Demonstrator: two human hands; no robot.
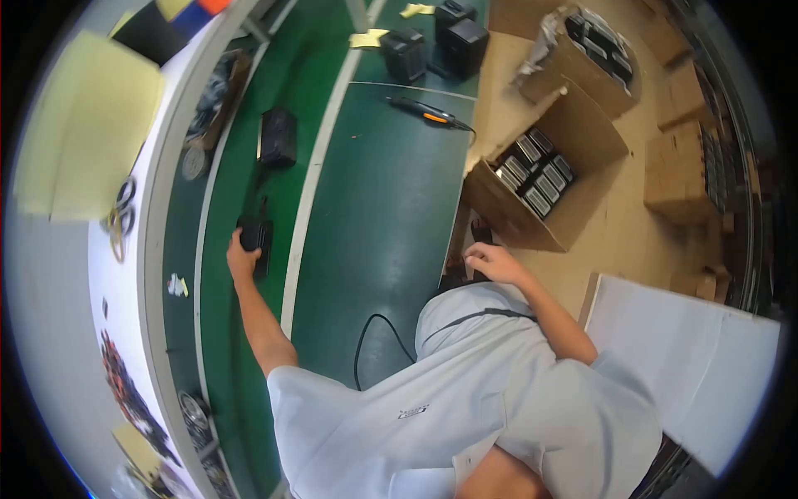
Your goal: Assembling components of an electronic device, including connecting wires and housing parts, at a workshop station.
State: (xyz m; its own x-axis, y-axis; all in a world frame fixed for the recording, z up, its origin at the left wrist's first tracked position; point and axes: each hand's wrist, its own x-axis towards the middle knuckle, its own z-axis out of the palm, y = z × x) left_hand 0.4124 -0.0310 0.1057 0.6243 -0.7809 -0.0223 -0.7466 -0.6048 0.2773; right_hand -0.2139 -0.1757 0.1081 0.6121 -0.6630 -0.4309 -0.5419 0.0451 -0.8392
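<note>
My left hand (242, 256) reaches out to the green conveyor belt, its thumb and fingers closed round a black box-shaped device (262, 241). Farther along the same belt stands another black device (278, 138), with a dark cord or strap trailing from it. Near my lap, at the edge of the green worktable (374, 216), my right hand (495, 263) hangs with loosely bent fingers and nothing visible in it. A black electric screwdriver (428, 112) with an orange band lies on the table's far part.
Several black devices (406, 55) stand at the table's far end, near yellow paper slips (368, 38). To the right, an open carton (594, 158) holds packed black units, with another filled carton (549, 79) beyond. A metal rail (303, 216) divides belt from table. A black cable (359, 349) loops near me.
</note>
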